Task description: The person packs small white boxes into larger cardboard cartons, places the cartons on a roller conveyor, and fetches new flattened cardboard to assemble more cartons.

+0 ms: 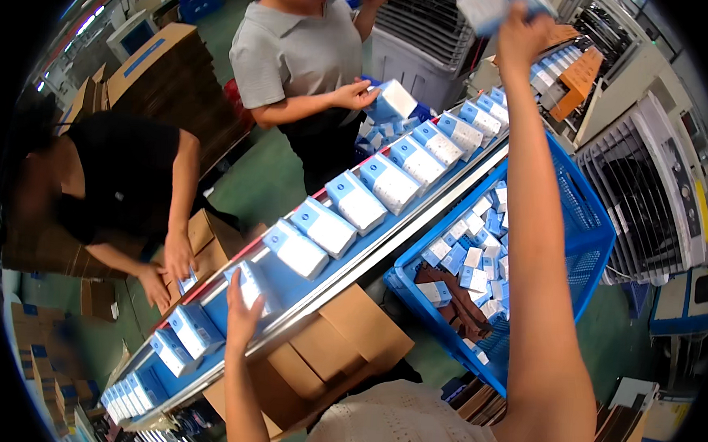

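Note:
My left hand point(243, 315) is at the conveyor belt point(218, 300), its thumb and fingers around the near end of a small blue-and-white carton point(255, 286), slightly blurred. High at the upper right, my right arm reaches far out. My right hand point(525, 37) grips another blue-and-white carton point(485, 9), which is smeared by motion and partly cut off by the picture's edge. Similar cartons point(356, 202) lie in a row along the belt beyond my left hand. More cartons point(194, 329) sit on the belt's lower left stretch, several pressed close together at its end.
A blue crate point(581, 258) of loose cartons stands right of the belt, partly behind my right arm. An open cardboard box point(333, 342) is under the near edge. Across the belt, one person point(127, 164) reaches into a box; another point(298, 53) holds a carton. A machine point(607, 42) stands upper right.

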{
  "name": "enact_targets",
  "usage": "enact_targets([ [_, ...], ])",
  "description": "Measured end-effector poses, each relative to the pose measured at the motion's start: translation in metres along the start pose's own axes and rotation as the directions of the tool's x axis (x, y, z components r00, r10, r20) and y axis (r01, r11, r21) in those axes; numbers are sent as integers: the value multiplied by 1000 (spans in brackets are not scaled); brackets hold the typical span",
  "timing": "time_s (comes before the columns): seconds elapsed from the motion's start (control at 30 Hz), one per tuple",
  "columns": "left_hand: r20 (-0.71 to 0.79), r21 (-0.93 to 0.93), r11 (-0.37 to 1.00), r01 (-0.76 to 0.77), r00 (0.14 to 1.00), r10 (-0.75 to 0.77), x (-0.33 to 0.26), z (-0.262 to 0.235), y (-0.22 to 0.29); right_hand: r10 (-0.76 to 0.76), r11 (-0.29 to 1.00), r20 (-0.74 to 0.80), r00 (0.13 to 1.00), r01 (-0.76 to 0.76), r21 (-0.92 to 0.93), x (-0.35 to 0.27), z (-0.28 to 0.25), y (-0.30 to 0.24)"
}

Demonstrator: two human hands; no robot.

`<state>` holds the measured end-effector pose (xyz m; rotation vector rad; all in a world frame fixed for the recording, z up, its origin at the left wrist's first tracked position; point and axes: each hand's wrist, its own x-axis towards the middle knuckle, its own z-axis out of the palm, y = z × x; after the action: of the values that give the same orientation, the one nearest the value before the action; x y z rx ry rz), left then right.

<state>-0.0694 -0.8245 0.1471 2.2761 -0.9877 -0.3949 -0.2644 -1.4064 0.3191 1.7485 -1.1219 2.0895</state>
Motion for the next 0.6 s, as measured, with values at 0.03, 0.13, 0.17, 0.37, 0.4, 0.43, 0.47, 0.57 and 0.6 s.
enact_targets([
  [0.03,12,-15,999,-37,999,37,7,9,4,-146,923,132,981,182,-339,5,38,30],
  [0.13,24,-80,995,53,998,-52,14,16,9,38,989,716,697,76,-126,-26,85,77],
  [0.17,-8,-78,993,85,996,-86,8,13,5,-64,991,637,768,125,-52,-56,80,54],
  [0.37,-101,-151,984,97,988,-113,14,41,15,-127,796,963,-239,-603,-45,-192,-43,25],
  [0.4,-135,-158,985,71,986,-93,18,48,15,-24,849,948,-316,-507,-148,-201,-52,23],
  [0.43,-115,-164,984,77,989,-96,23,53,18,24,773,965,-263,-606,-185,-215,-54,28],
  [0.47,-95,-169,982,83,990,-100,27,56,21,31,796,953,-303,-569,-207,-221,-49,35],
  [0.57,-66,-162,980,114,990,-126,28,55,16,16,847,913,-407,-480,-229,-229,-41,12],
  [0.6,-65,-158,980,123,989,-134,29,53,16,4,865,903,-430,-452,-219,-227,-38,6],
])
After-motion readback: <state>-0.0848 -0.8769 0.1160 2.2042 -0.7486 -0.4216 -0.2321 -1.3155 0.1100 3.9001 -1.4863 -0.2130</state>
